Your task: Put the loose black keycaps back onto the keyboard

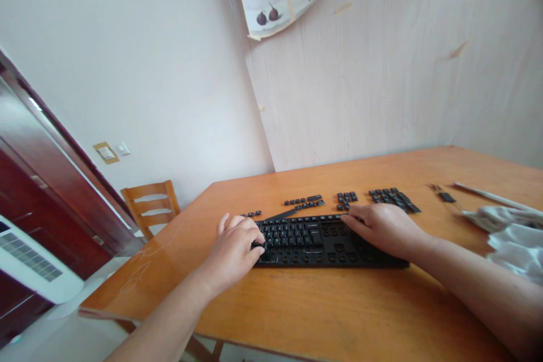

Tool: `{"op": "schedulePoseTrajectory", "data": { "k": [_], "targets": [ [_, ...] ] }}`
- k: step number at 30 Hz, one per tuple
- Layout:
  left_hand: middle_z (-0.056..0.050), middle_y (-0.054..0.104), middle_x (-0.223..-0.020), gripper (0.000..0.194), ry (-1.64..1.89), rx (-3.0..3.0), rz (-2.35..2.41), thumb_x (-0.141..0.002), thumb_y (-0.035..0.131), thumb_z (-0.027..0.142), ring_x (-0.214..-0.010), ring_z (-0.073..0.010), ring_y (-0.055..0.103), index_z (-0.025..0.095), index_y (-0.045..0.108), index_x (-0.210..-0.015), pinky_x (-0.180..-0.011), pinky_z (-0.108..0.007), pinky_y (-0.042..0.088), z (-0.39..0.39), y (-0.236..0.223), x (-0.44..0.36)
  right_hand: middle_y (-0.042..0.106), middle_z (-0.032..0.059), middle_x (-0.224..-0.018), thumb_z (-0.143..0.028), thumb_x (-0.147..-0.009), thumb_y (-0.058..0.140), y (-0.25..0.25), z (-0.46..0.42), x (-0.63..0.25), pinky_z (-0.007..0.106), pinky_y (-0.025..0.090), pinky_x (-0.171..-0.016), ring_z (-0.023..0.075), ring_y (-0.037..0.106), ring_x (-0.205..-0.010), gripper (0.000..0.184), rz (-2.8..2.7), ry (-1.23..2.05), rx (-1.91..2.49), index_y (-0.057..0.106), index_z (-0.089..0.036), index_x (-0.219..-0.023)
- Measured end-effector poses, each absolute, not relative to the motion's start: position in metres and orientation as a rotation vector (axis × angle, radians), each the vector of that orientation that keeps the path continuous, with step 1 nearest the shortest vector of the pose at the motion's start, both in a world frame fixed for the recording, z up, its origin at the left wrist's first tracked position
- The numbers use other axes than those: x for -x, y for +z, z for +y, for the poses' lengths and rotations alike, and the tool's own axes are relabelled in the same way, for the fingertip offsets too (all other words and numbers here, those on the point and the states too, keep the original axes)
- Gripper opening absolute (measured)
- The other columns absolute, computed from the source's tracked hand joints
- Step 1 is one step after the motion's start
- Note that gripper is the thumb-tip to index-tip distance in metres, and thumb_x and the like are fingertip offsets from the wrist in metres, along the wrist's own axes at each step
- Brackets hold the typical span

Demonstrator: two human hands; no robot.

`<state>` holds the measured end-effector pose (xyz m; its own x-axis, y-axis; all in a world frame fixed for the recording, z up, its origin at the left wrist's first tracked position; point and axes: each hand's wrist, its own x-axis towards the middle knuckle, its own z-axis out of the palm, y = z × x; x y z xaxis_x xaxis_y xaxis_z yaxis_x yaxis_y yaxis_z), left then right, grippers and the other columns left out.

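Observation:
A black keyboard lies flat on the wooden table in front of me. Keycaps fill much of its left part, while the lowest row and the right part show bare sockets. At the keyboard's left end, my left hand has thumb and index finger closed around a small black piece that looks like a keycap. My right hand grips the keyboard's right end, its thumb over the top edge; the other fingers are partly hidden. Loose keycaps lie in groups behind the keyboard, with a long black spacebar among them.
On the table's right side are a small tool, a pale rod and a crumpled white plastic bag. The wooden table reaches back to the wall. A chair stands beyond its left edge.

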<state>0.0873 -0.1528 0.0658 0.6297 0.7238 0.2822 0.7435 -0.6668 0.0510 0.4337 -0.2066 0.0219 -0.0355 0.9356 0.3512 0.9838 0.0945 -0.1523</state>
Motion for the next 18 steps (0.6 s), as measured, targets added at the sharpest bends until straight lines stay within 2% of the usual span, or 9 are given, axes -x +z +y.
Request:
{"op": "schedulePoseTrajectory", "data": {
  "k": [18],
  "targets": [
    [0.002,0.065,-0.093,0.008,-0.393,2.776,-1.222,-0.077,0.068,0.02,-0.107,-0.023,0.05,0.027,0.068,-0.081,-0.114,-0.062,0.007,-0.1552,0.0613,-0.089,0.066,0.0029,-0.064,-0.052,-0.096,0.037,0.0243,-0.209,-0.4309,0.027,0.026,-0.055,0.0175,0.059,-0.06,0.043,-2.026,-0.175,1.926,0.058,-0.023,-0.073]
  ]
}}
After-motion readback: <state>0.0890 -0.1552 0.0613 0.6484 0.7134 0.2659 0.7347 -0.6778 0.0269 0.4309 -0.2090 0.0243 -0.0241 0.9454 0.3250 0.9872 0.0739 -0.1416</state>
